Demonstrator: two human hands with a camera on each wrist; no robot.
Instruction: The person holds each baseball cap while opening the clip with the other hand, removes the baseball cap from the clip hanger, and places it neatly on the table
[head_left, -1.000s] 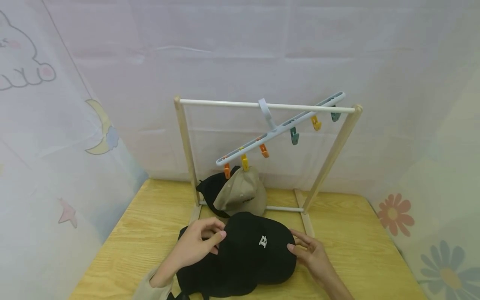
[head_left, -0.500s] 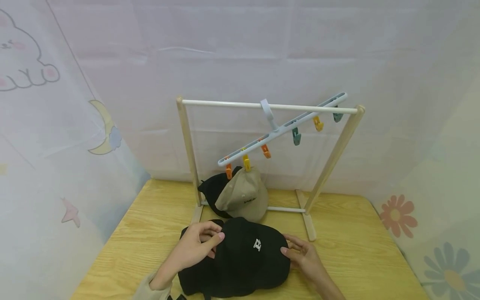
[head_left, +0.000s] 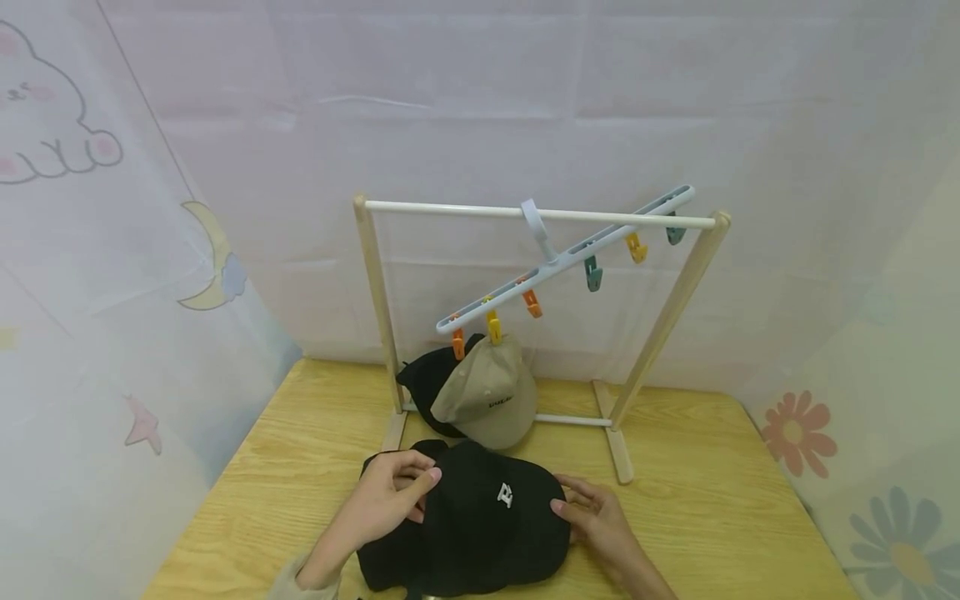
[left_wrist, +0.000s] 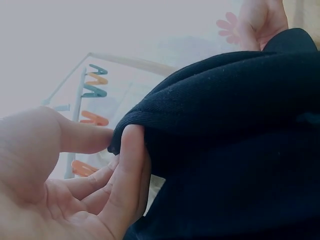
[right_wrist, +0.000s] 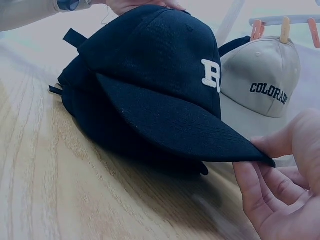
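Observation:
A black cap (head_left: 487, 521) with a white letter lies on the wooden table (head_left: 712, 500) in front of me. My left hand (head_left: 422, 482) pinches its back edge between thumb and fingers; the left wrist view shows that left hand (left_wrist: 120, 141) nipping the black cap (left_wrist: 235, 125). At the other side my right hand (head_left: 562, 505) holds the brim's tip. In the right wrist view the right hand (right_wrist: 261, 156) has its thumb over and fingers under the black cap (right_wrist: 165, 80). More black fabric lies beneath the cap.
A wooden rack (head_left: 540, 214) stands behind. From its white bar hangs a tilted clip hanger (head_left: 562, 258). A beige cap (head_left: 487, 392) and a black cap (head_left: 422, 385) hang from its low left clips, resting near the rack's base. Curtains surround the table.
Both hands have drawn the black cap a little toward me and to the left. The hanging caps and the hanger have not moved.

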